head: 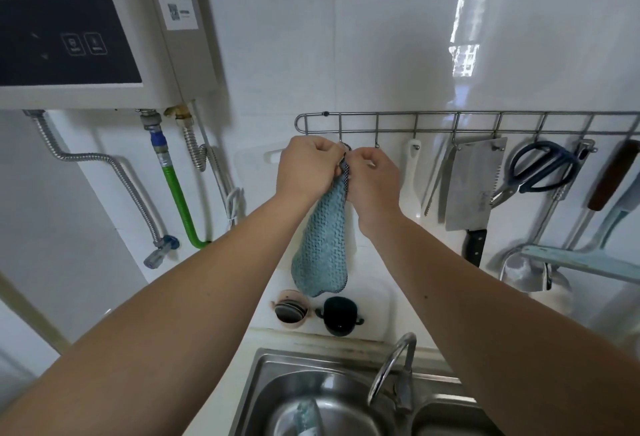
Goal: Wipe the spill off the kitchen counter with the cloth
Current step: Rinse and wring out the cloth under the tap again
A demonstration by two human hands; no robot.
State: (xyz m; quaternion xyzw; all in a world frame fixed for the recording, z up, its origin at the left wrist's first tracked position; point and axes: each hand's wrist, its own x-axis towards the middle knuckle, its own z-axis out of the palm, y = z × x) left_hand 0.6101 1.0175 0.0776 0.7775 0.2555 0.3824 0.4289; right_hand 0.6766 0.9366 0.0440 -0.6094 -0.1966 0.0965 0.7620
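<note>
Bumpy blue cloth (320,241) hanging under shiny wire rack (450,122), top pinched by left hand (306,167) and right hand (374,177)

The cloth (320,245) is light blue, waffle-textured, with dark edging; beside it, a green hose (180,200) and seemingly navy-handled scissors (540,167).

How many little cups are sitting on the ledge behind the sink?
2. A pink cup stands left, just under the hanging blue cloth; a dark cup stands right beside it. The arms may hide others along the ledge.
</note>
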